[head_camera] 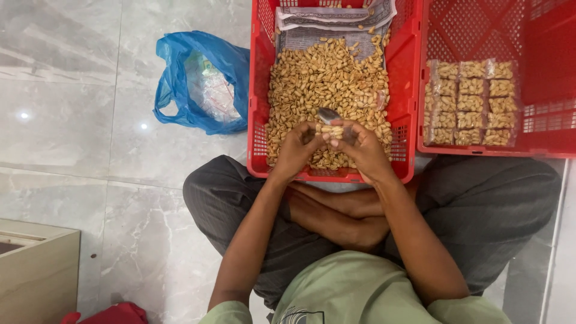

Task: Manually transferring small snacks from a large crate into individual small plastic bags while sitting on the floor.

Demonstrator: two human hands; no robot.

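Sitting on the shiny grey floor (90, 198), I pinch a small nut bag (329, 129) with my left hand (298, 148) and right hand (360, 147), over the red crate (257, 120) of nuts.

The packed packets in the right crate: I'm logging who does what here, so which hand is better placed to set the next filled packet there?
Probably the right hand: it is nearer the packed packets in the right crate; the left hand would have to cross over.
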